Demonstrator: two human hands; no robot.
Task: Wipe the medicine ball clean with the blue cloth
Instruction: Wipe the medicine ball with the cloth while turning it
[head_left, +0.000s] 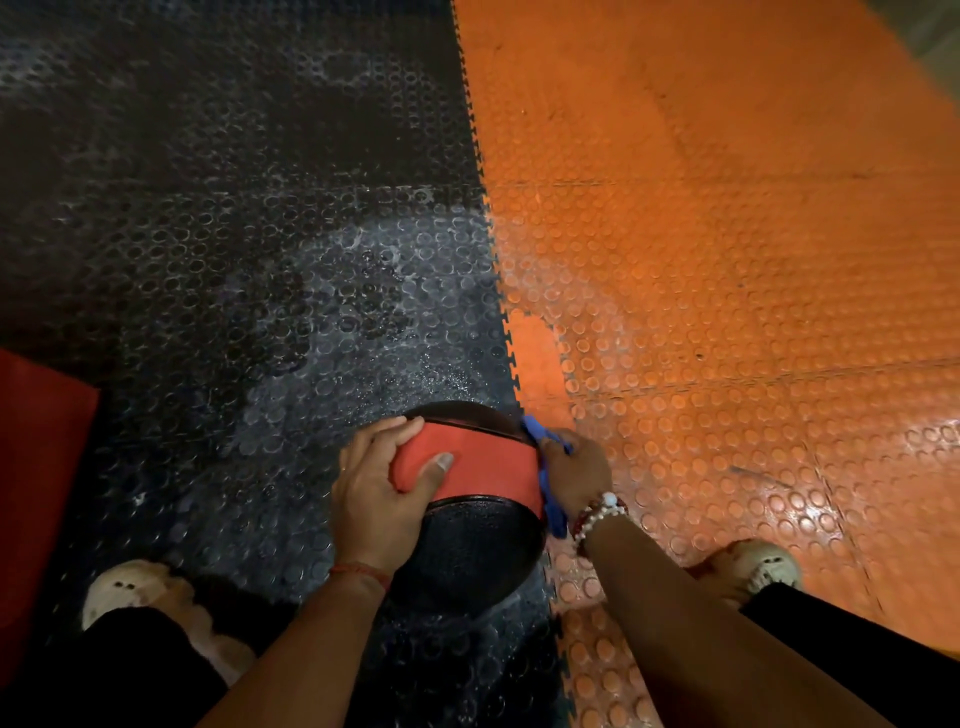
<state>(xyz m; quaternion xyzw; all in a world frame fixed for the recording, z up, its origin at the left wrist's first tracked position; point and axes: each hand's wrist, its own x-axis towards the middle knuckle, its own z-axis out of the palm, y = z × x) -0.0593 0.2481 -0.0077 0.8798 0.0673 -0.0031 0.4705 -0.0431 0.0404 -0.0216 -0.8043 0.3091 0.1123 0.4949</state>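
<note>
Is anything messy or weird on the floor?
Yes. A whitish smeary patch spreads over the black mat just beyond the medicine ball and crosses the seam onto the orange mat. It looks like residue or wetness; I cannot tell which.

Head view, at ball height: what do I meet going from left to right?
Red pad → black floor tiles → left hand → medicine ball → blue cloth → right hand → orange floor tiles.

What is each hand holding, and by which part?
The left hand grips the medicine ball by its left side, thumb on the red band. The right hand holds the bunched blue cloth against the ball's right side.
</note>
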